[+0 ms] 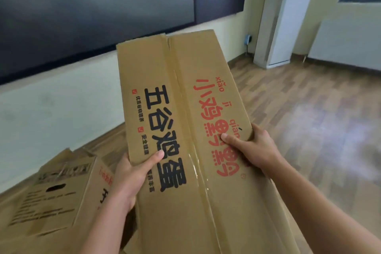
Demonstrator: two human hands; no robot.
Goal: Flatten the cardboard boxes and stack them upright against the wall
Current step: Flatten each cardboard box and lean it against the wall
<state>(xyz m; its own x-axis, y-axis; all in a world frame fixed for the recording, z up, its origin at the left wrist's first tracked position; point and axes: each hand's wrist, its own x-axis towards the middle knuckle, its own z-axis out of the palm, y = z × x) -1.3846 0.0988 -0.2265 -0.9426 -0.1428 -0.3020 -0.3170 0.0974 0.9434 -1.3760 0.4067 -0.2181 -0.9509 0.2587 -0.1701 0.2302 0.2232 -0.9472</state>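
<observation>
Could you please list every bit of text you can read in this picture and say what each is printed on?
"五谷鸡蛋", black, on the held cardboard box, left panel by the left hand.
"xiǎo jī qián", red, on its right panel by the right hand.
"小鸡", red, same panel; the following characters are stylised.
Small black print beside it: too small.
Second box on the floor: blurred.

Near end of held cardboard box cut off; both hands' fingers behind it.
</observation>
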